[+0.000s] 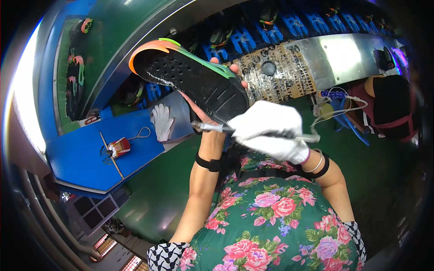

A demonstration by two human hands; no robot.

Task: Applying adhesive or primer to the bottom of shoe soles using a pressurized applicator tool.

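My left hand [197, 111], bare, is closed round a black shoe sole [190, 83] with an orange and green rim. The sole is raised and tilted, its face with small holes and grooves turned toward me. Fingertips show past its far edge, and the thumb side lies along the near edge. My right hand [269, 128], in a white glove, is closed on a slim pen-like tool [216, 128]. The tool's pale tip points left, just below the sole, in front of my left wrist. Motion blurs the glove and tool, so whether they touch the sole I cannot tell.
Blue racks [242, 40] carrying shoe parts line the far side. Before them runs a metal ledge [323, 74], partly covered with taped cardboard. At left, a blue table [86, 156] holds a white glove [162, 121] and a small red container [120, 147]. A person [393, 106] sits at right.
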